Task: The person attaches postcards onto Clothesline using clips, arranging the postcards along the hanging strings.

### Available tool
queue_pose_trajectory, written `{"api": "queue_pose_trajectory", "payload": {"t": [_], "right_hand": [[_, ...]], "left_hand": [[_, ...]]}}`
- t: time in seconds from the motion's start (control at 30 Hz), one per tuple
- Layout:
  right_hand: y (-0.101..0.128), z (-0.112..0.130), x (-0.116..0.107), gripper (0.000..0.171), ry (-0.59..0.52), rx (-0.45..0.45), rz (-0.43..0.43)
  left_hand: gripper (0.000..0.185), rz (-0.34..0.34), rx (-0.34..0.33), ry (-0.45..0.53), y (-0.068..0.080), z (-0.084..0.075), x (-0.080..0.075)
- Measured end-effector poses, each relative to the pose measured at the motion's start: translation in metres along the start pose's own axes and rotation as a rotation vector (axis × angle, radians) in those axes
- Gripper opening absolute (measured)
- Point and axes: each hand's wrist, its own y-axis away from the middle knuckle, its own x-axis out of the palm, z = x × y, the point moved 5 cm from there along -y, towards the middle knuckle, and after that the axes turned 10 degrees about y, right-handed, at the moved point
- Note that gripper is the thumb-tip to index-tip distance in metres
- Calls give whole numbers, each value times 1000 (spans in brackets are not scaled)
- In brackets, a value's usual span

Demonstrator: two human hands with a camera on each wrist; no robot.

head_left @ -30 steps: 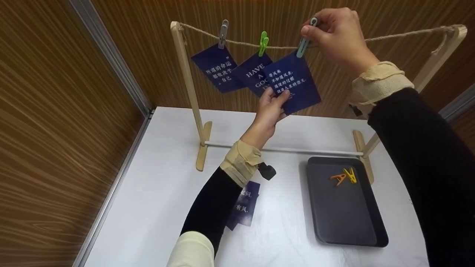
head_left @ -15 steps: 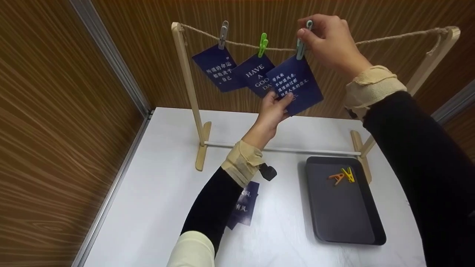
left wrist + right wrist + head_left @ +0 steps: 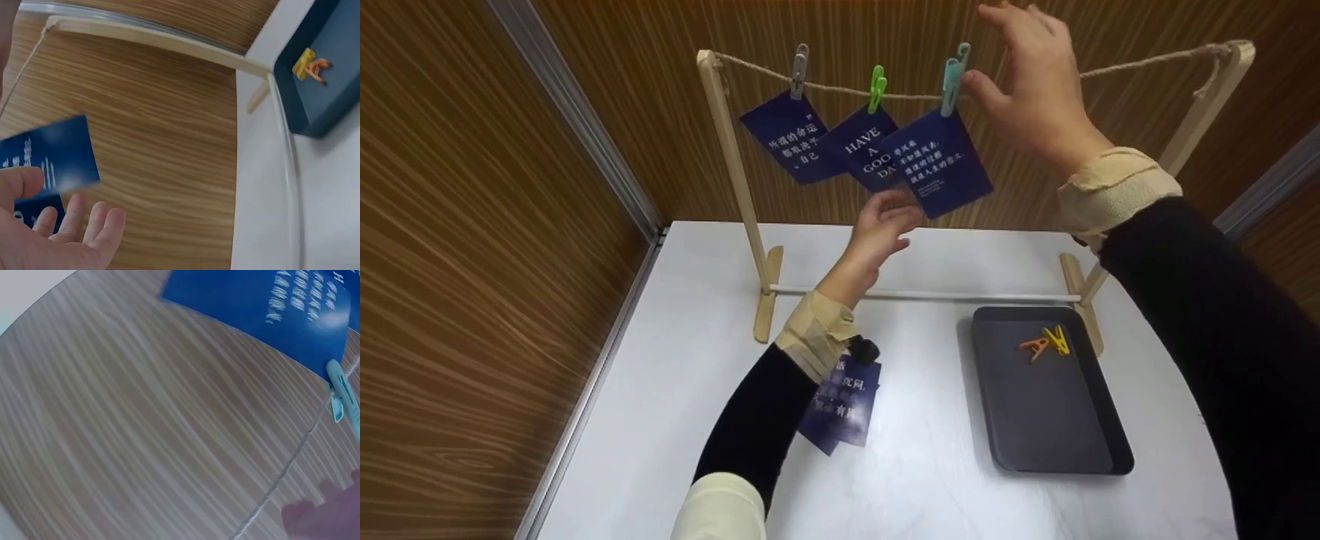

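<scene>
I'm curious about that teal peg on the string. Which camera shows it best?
The head view: the teal peg shows whole, clipping the third blue card to the string beside the right hand. The right wrist view catches it blurred at the frame's edge. The left wrist view shows only the card, not the peg.

Both arms: black sleeves, tan wrap bands at wrists. Cream cuff on left sleeve (image 3: 720, 506) near elbow. Small black camera (image 3: 863, 349) strapped under left wrist. Hands bare, no gloves.
</scene>
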Motion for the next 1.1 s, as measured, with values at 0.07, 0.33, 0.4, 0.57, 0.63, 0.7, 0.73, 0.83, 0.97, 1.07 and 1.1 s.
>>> {"api": "queue_pose_trajectory", "payload": {"t": [0.07, 0.33, 0.4, 0.57, 0.63, 0.7, 0.73, 0.83, 0.97, 1.07, 1.1], "right_hand": [[13, -2, -6, 53, 29, -37, -71], [92, -36, -10, 48, -37, -52, -246], [123, -46, -2, 38, -64, -73, -230], [200, -72, 44, 20, -79, -61, 151], [227, -83, 66, 20, -35, -52, 345], [253, -94, 83, 20, 31, -61, 498], [265, -99, 91, 22, 62, -71, 560], [295, -108, 108, 31, 134, -144, 639], [322, -116, 121, 54, 154, -194, 672], [335, -121, 126, 68, 154, -194, 698], [338, -123, 127, 70, 160, -193, 705]], "left_hand": [[43, -7, -15, -26, 10, 3, -15], [40, 28, 24, -204, 47, 22, -60], [41, 65, 0, -281, 58, 35, -66], [49, 224, -76, -673, 86, 75, -80], [54, 259, -84, -876, 94, 90, -85], [61, 281, -91, -1070, 101, 104, -89], [65, 292, -100, -1157, 104, 111, -90], [79, 339, -119, -1385, 113, 132, -91], [93, 389, -87, -1609, 119, 153, -91], [97, 389, -47, -1731, 120, 162, -89], [98, 390, -34, -1761, 120, 163, -88]]}}
